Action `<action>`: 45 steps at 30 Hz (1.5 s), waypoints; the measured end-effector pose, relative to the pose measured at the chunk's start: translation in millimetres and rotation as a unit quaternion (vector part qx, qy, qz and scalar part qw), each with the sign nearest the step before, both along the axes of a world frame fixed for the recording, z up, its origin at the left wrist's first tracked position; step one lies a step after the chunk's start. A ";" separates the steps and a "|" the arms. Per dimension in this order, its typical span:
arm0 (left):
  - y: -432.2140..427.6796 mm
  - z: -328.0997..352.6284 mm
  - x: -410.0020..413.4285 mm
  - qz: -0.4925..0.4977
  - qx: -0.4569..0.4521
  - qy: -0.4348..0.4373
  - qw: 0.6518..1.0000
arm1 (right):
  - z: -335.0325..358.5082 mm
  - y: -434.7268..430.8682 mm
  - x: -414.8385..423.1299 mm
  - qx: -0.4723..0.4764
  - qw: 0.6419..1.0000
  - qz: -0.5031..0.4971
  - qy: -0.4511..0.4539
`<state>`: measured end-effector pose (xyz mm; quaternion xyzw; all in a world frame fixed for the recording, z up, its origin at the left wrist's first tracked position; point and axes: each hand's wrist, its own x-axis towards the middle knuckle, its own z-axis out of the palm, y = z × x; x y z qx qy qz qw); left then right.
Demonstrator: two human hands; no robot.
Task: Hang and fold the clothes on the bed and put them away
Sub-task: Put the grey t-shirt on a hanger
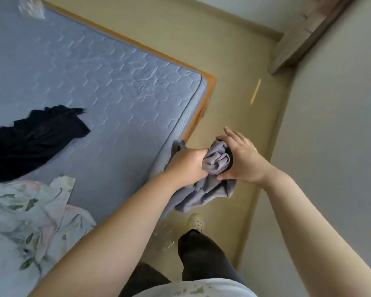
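Head view looks down at two bare arms held out past the corner of the bed (99,67). Between the hands is a grey cloth (217,161), scrunched up into a ball. The left hand (187,166) is a tight fist around one side of it. The right hand (243,160) holds the other side. Its thumb is tucked under the bunch and most fingers bend over the top, with one finger sticking out straight.

The cloth is up in the air, just off the edge of the bed and above the floor (227,56). Its loose end hangs down from the hands, so its long way runs from the hands down toward the floor. It is too crumpled to tell which end is the top.

On the blue bed lie two more things — a black cloth (32,144) spread out by the left edge, and a flowery cloth (24,213) in a heap just beside it, closer to the person. On the floor below the hands is a white shoe (195,220), and a thin stick (255,91) lies near the wall (330,136).
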<state>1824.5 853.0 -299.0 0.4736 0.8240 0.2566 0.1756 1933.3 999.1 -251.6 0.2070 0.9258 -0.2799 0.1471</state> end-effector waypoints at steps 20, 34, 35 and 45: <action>406.8 11.9 -155.8 -0.003 0.024 -0.174 0.984 | 11.8 371.8 -138.9 0.115 0.960 -0.182 0.179; 634.7 -1.2 -354.3 0.186 0.020 -0.143 0.972 | -2.2 630.6 -367.7 0.009 0.971 -0.145 0.188; 647.4 -1.6 -375.2 0.192 0.013 -0.130 0.973 | -5.1 649.9 -389.7 0.000 0.975 -0.135 0.176; 690.6 29.3 -548.6 0.307 -0.028 -0.080 0.948 | -16.2 749.6 -617.6 -0.172 0.984 -0.014 0.047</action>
